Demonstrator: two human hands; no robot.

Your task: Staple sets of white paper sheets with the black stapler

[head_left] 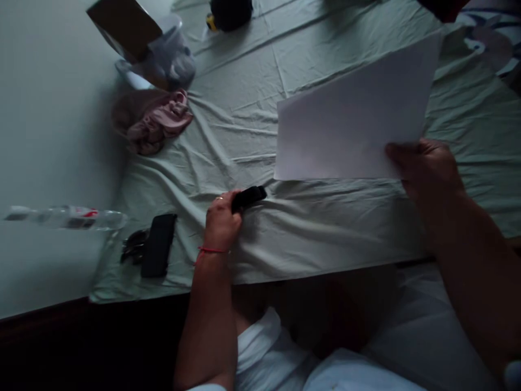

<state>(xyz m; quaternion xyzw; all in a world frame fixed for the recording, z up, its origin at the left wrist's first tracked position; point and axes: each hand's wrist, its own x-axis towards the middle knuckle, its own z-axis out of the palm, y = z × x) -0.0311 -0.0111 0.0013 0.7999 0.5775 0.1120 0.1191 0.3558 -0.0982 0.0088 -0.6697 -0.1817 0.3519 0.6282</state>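
Note:
In my left hand, with a ring and a red string at the wrist, is a small black stapler. My fingers wrap round its rear part, and its front end points right over the cloth, close to the paper's lower left corner. My right hand pinches the lower right edge of white paper, thumb on top. The paper is held tilted above the cloth; whether it is one sheet or a few, I cannot tell. A gap separates stapler and paper.
A wrinkled pale green cloth covers the surface. Left lie a black phone, dark keys or glasses and a clear bottle. Behind are pink fabric, a plastic tub with cardboard, and a black object.

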